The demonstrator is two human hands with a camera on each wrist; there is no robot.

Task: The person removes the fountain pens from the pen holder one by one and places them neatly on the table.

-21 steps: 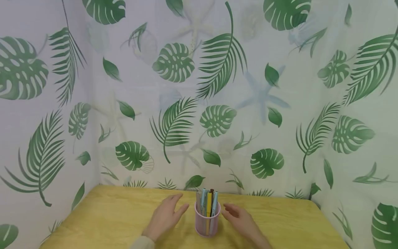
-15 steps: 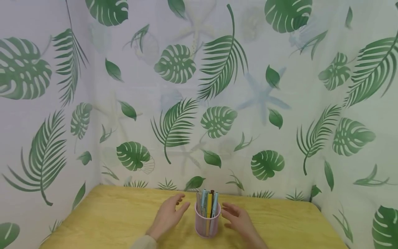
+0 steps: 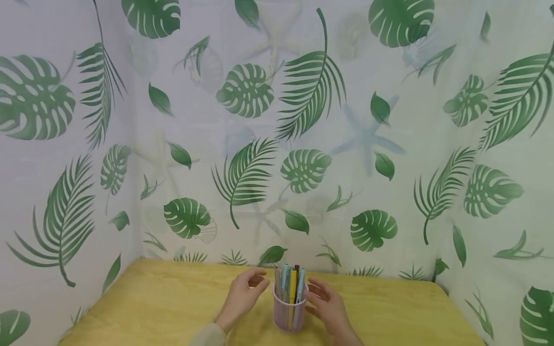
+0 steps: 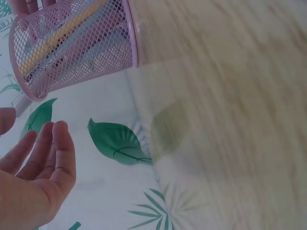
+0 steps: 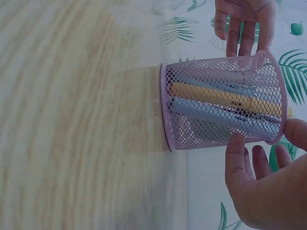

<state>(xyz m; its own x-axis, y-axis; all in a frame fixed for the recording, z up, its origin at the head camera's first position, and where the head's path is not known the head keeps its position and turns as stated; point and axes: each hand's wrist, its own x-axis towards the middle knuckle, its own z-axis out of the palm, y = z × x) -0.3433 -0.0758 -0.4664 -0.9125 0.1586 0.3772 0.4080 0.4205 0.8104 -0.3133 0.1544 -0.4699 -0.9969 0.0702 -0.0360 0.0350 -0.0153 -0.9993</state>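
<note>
A pink mesh pen holder [image 3: 282, 313] stands upright on the table, holding several pens, among them a yellow pen [image 3: 293, 287] and a light blue pen [image 3: 301, 284]. On its left, my left hand [image 3: 242, 297] hovers with loosely bent fingers; the left wrist view shows a gap between that hand [image 4: 43, 179] and the mesh. My right hand [image 3: 331, 307] is at the holder's right side. In the right wrist view its thumb [image 5: 296, 133] is at the rim and a fingertip [image 5: 235, 142] is at the mesh wall; whether they press cannot be told.
The yellow wood-patterned table [image 3: 173, 298] has its back edge against a white leaf-print curtain [image 3: 259, 192]. More of this fabric rises at left [image 3: 43, 192] and right [image 3: 510, 192].
Both hands have come closer to the pen holder, the right reaching its side. The holder stays upright on the table, and the head view has shifted slightly.
</note>
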